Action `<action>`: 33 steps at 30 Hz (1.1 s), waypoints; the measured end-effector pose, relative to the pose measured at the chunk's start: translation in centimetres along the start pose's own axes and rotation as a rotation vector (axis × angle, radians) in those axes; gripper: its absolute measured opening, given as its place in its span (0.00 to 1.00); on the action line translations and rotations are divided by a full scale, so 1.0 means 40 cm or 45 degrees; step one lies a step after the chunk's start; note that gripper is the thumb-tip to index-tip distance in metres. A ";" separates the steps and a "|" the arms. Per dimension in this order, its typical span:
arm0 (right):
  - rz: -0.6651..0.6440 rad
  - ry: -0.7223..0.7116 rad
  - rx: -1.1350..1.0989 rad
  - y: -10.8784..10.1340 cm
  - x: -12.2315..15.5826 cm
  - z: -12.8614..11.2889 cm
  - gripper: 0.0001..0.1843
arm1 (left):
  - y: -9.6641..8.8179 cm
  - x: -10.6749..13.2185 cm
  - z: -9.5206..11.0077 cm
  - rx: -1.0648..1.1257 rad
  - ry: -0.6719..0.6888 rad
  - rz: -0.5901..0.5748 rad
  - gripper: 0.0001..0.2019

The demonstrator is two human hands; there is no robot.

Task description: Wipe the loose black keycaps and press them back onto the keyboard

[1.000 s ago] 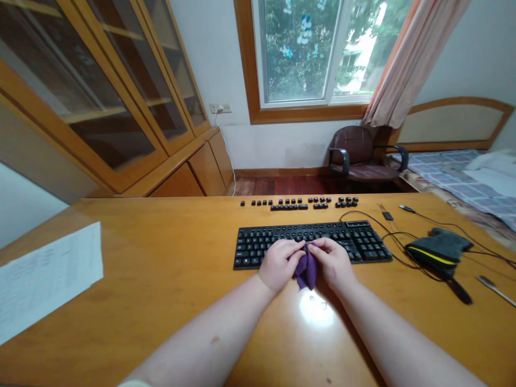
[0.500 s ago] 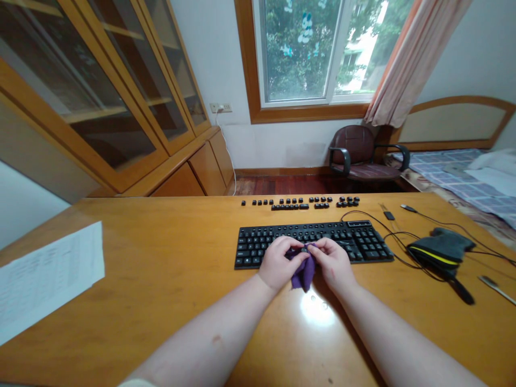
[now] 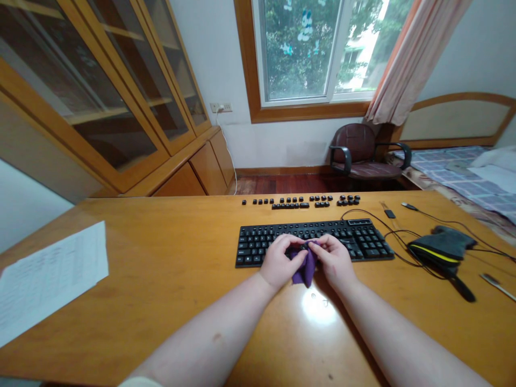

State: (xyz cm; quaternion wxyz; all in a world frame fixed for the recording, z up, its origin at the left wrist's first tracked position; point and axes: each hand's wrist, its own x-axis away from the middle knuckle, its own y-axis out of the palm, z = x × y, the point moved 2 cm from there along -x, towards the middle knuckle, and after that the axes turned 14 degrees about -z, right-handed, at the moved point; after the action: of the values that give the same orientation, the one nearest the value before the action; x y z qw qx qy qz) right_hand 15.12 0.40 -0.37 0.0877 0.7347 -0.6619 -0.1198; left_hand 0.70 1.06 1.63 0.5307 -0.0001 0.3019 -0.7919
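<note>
Both hands meet over the near edge of a black keyboard (image 3: 314, 239) on the wooden desk (image 3: 169, 269). My left hand (image 3: 279, 262) and my right hand (image 3: 334, 259) pinch a small purple cloth (image 3: 305, 266) between them, fingers closed on it. The cloth hangs bunched down to the desk just in front of the keyboard. A row of loose black keycaps (image 3: 300, 202) lies beyond the keyboard near the desk's far edge.
A printed paper sheet (image 3: 48, 277) lies at the desk's left. At the right are black cables (image 3: 397, 236), a dark pouch with a yellow stripe (image 3: 439, 247) and a thin metal tool (image 3: 497, 286). Behind the desk stand a brown armchair (image 3: 358, 158), glass-door cabinets (image 3: 105, 91) and a bed (image 3: 463, 166).
The hands have kept working the cloth: it has been gathered up shorter between the fingers. The camera has tipped slightly, so everything sits a little higher.
</note>
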 end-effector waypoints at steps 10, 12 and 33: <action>0.130 -0.055 -0.017 0.004 -0.002 0.002 0.13 | -0.187 -0.134 -0.061 -0.239 -0.282 -0.264 0.09; 0.124 -0.057 -0.009 0.004 -0.002 0.004 0.13 | -0.209 -0.152 -0.083 -0.407 -0.349 -0.453 0.08; 0.122 -0.042 0.014 0.004 -0.001 -0.002 0.13 | -0.177 -0.138 -0.144 -0.556 -0.430 -0.622 0.11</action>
State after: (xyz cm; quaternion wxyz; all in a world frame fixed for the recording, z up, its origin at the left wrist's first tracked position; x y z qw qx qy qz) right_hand 14.99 0.42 -0.25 0.0785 0.7005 -0.6984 -0.1240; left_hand -4.68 10.26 2.09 0.3560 -0.3162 0.3632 -0.8009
